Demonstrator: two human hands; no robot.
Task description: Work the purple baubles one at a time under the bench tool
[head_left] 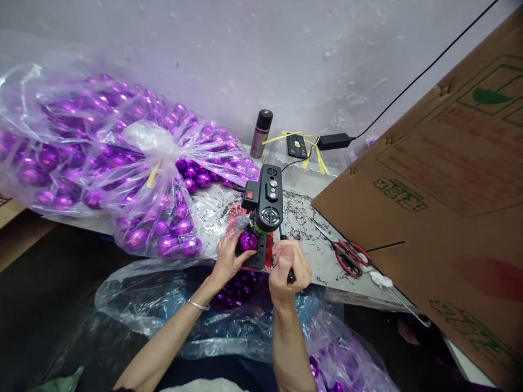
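Note:
My left hand (229, 256) grips a shiny purple faceted ball (248, 241) between thumb and fingers, under the head of a small black bench drill press (269, 201). The ball sits over the machine's dark base plate (256, 261); whether the drill's tip touches it is hidden. My right hand (289, 267) is wrapped in a fist round the press's lever handle (291, 276), whose black end shows below the fingers. A red switch sits on the machine's left side. Red material (269, 247) lies under the base, and dark shavings (300, 215) are strewn around it.
Large clear bags of purple balls (102, 158) fill the left. A spray can (261, 133), a phone-like black item (296, 145) and a power adapter (335, 141) stand by the wall. Red-handled scissors (347, 256) lie beside a big cardboard box (441, 190). An open plastic bag (163, 305) hangs below.

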